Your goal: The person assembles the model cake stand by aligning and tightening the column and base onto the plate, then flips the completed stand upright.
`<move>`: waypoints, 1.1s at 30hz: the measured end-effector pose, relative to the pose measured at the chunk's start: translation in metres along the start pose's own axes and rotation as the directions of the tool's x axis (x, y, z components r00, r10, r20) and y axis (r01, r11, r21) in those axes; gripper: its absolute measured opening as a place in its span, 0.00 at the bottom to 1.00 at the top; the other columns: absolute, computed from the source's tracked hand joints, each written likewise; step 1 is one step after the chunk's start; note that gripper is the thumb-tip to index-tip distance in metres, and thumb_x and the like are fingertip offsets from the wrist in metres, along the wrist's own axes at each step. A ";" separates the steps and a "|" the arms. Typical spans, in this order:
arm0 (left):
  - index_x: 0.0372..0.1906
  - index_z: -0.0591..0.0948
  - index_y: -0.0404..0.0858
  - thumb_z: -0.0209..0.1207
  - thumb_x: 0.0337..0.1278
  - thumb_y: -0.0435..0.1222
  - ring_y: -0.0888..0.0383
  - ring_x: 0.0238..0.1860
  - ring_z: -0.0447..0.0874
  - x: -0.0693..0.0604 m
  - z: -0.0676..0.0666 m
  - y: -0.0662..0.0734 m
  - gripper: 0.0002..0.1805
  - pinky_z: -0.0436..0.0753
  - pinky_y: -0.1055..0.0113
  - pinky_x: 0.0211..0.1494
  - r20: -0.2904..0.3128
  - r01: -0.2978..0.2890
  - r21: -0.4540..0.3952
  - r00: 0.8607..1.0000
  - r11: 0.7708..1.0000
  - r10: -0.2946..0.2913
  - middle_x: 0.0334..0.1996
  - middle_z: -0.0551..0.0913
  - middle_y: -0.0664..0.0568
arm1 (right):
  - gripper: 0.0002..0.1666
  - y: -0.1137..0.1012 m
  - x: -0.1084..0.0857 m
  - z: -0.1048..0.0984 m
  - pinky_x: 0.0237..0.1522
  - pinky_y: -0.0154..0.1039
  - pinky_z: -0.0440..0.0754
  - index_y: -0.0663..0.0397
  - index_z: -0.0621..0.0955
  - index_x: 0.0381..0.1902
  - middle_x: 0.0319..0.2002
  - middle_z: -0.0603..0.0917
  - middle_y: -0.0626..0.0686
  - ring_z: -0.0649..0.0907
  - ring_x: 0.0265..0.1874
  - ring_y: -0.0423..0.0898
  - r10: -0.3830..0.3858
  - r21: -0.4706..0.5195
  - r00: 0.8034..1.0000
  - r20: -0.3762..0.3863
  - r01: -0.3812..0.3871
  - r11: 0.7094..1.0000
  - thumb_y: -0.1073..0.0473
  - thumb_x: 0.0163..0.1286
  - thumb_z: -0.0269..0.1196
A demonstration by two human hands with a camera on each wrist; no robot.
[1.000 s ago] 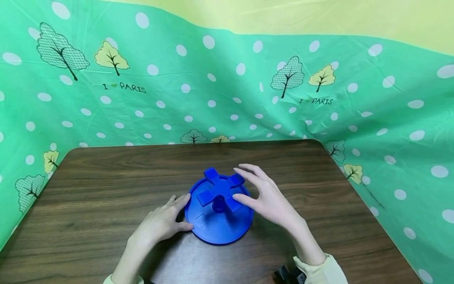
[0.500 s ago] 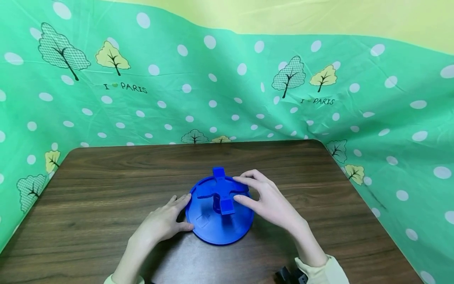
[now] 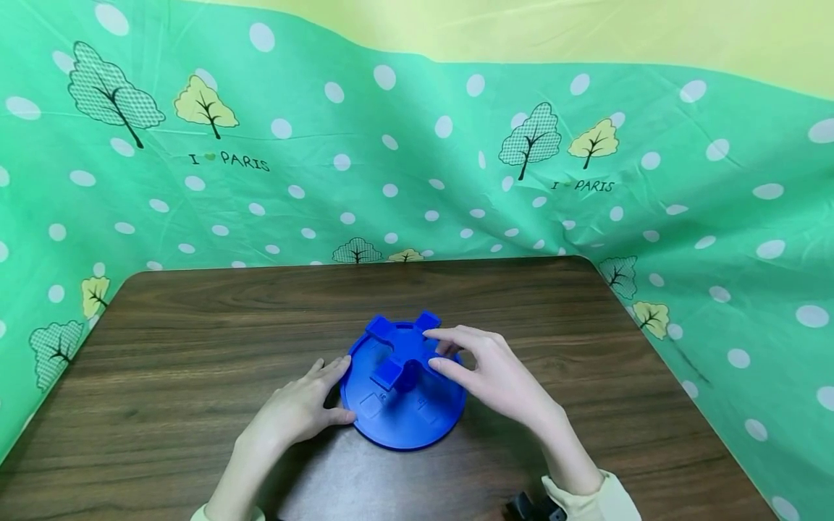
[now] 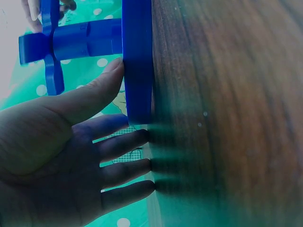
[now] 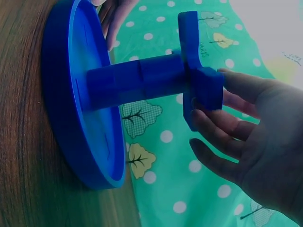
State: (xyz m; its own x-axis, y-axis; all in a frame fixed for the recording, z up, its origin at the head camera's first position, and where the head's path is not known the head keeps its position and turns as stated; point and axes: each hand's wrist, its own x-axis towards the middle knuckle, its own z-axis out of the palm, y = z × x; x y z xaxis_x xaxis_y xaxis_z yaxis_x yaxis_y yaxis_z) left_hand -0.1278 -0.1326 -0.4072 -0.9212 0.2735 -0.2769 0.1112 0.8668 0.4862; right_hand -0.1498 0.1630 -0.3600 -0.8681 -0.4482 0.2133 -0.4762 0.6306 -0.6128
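Right grip (image 3: pixel 485 365) is clamping blue cross (image 3: pixel 405 343) above round base (image 3: pixel 404 430) on worktop (image 3: pixel 189 347); left grip (image 3: pixel 296 405), fingers straight, is touching base. I am fearing tipping, if right grip is pulling sideways.

Round base (image 3: pixel 405 432): blue, rimmed, flat on table (image 3: pixel 163 376)
Column (image 5: pixel 137 81): blue, upright
Cross-shaped top (image 3: pixel 407 343): blue, apparently four-armed, set on column

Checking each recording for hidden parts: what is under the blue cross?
Under the blue cross, a blue post rises from the round base. The post covers the patch of base directly beneath it, so what lies there cannot be seen.
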 end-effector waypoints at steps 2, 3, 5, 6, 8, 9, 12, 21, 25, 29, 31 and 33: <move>0.80 0.63 0.47 0.71 0.56 0.56 0.38 0.81 0.58 0.000 0.000 0.000 0.50 0.64 0.23 0.70 0.002 0.000 0.000 1.000 1.000 0.000 0.80 0.65 0.47 | 0.21 -0.002 0.000 0.000 0.43 0.35 0.86 0.42 0.85 0.61 0.40 0.88 0.36 0.84 0.40 0.32 0.012 0.021 1.000 0.006 -0.012 1.000 0.54 0.71 0.69; 0.80 0.63 0.47 0.71 0.56 0.56 0.38 0.81 0.58 0.000 0.000 0.000 0.50 0.64 0.23 0.71 0.004 0.002 -0.002 1.000 1.000 -0.002 0.80 0.65 0.47 | 0.20 -0.002 0.000 0.000 0.42 0.35 0.86 0.43 0.85 0.61 0.39 0.88 0.36 0.84 0.40 0.32 0.010 0.027 1.000 0.003 -0.010 1.000 0.54 0.71 0.69; 0.80 0.63 0.47 0.71 0.56 0.56 0.37 0.81 0.58 0.000 0.000 0.000 0.50 0.64 0.23 0.71 0.006 0.003 -0.002 1.000 1.000 -0.003 0.80 0.65 0.47 | 0.21 -0.002 0.000 0.000 0.42 0.35 0.86 0.43 0.85 0.60 0.39 0.87 0.37 0.85 0.40 0.32 -0.012 0.027 1.000 -0.017 0.012 1.000 0.56 0.70 0.70; 0.80 0.63 0.47 0.70 0.56 0.56 0.37 0.81 0.58 0.000 0.000 0.000 0.50 0.64 0.23 0.71 0.006 0.003 -0.003 1.000 1.000 -0.003 0.80 0.65 0.47 | 0.21 -0.002 0.000 0.000 0.43 0.36 0.87 0.43 0.85 0.60 0.40 0.87 0.37 0.84 0.41 0.33 -0.025 0.019 0.999 -0.033 0.025 1.000 0.56 0.70 0.70; 0.80 0.63 0.47 0.70 0.56 0.56 0.37 0.81 0.58 0.000 0.000 0.000 0.50 0.64 0.23 0.70 0.005 0.001 -0.002 1.000 1.000 -0.001 0.80 0.65 0.47 | 0.22 -0.001 0.000 0.000 0.46 0.36 0.87 0.43 0.85 0.60 0.44 0.86 0.39 0.84 0.45 0.35 -0.052 -0.014 0.996 -0.075 0.051 0.999 0.56 0.68 0.72; 0.80 0.63 0.47 0.70 0.56 0.56 0.37 0.81 0.58 0.000 0.000 0.000 0.50 0.64 0.23 0.70 0.004 0.000 -0.001 1.000 1.000 0.000 0.80 0.65 0.47 | 0.23 0.000 0.000 0.001 0.48 0.38 0.87 0.43 0.85 0.60 0.46 0.86 0.41 0.83 0.48 0.36 -0.061 -0.031 0.994 -0.095 0.059 0.998 0.56 0.67 0.72; 0.80 0.63 0.47 0.70 0.56 0.56 0.37 0.81 0.58 0.000 0.000 0.000 0.50 0.64 0.23 0.70 0.001 -0.001 0.002 1.000 1.000 0.001 0.80 0.65 0.47 | 0.26 0.001 0.000 0.001 0.56 0.46 0.87 0.39 0.83 0.63 0.59 0.81 0.44 0.80 0.59 0.42 -0.043 -0.060 0.993 -0.110 0.036 0.998 0.53 0.67 0.73; 0.80 0.64 0.47 0.70 0.56 0.56 0.38 0.81 0.58 0.000 0.000 0.001 0.49 0.64 0.22 0.69 0.003 0.001 0.001 1.000 1.000 -0.001 0.80 0.65 0.47 | 0.36 0.003 0.000 0.006 0.73 0.62 0.73 0.33 0.72 0.75 0.80 0.64 0.46 0.66 0.80 0.54 0.054 -0.051 0.997 0.047 -0.052 0.997 0.39 0.71 0.66; 0.80 0.64 0.47 0.70 0.56 0.56 0.38 0.81 0.57 0.000 0.000 0.001 0.49 0.63 0.23 0.70 0.008 0.006 -0.004 1.000 1.000 -0.006 0.80 0.65 0.47 | 0.35 0.002 -0.001 0.007 0.72 0.59 0.75 0.35 0.75 0.73 0.74 0.72 0.45 0.71 0.76 0.51 0.036 -0.066 0.998 0.045 -0.033 0.997 0.39 0.71 0.67; 0.80 0.63 0.47 0.70 0.57 0.56 0.38 0.81 0.57 0.000 -0.001 0.001 0.49 0.63 0.23 0.70 0.013 0.009 -0.008 1.000 1.000 -0.009 0.80 0.64 0.46 | 0.30 0.001 -0.001 0.006 0.68 0.53 0.80 0.38 0.79 0.69 0.66 0.78 0.42 0.76 0.69 0.46 0.015 -0.068 1.000 0.015 -0.014 0.998 0.42 0.71 0.68; 0.80 0.63 0.48 0.70 0.56 0.56 0.38 0.81 0.57 0.000 -0.001 0.001 0.49 0.63 0.23 0.70 0.014 0.010 -0.009 1.000 1.000 -0.010 0.80 0.64 0.46 | 0.28 0.001 -0.001 0.005 0.64 0.51 0.82 0.39 0.80 0.67 0.62 0.81 0.40 0.78 0.65 0.43 0.006 -0.060 1.000 0.000 -0.006 0.998 0.44 0.71 0.68; 0.80 0.63 0.48 0.70 0.56 0.56 0.38 0.81 0.57 0.000 -0.001 0.001 0.49 0.63 0.23 0.70 0.014 0.012 -0.010 1.000 1.000 -0.012 0.80 0.64 0.46 | 0.26 0.002 -0.001 0.005 0.61 0.49 0.84 0.39 0.81 0.66 0.58 0.83 0.39 0.80 0.62 0.41 -0.003 -0.049 1.000 -0.009 0.003 0.999 0.46 0.72 0.67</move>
State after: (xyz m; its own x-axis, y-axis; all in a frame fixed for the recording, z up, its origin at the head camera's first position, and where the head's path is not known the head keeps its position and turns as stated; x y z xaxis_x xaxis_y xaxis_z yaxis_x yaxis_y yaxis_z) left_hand -0.1280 -0.1320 -0.4061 -0.9172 0.2692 -0.2937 0.0969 0.8659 0.4907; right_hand -0.1492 0.1615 -0.3646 -0.8679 -0.4443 0.2221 -0.4847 0.6597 -0.5744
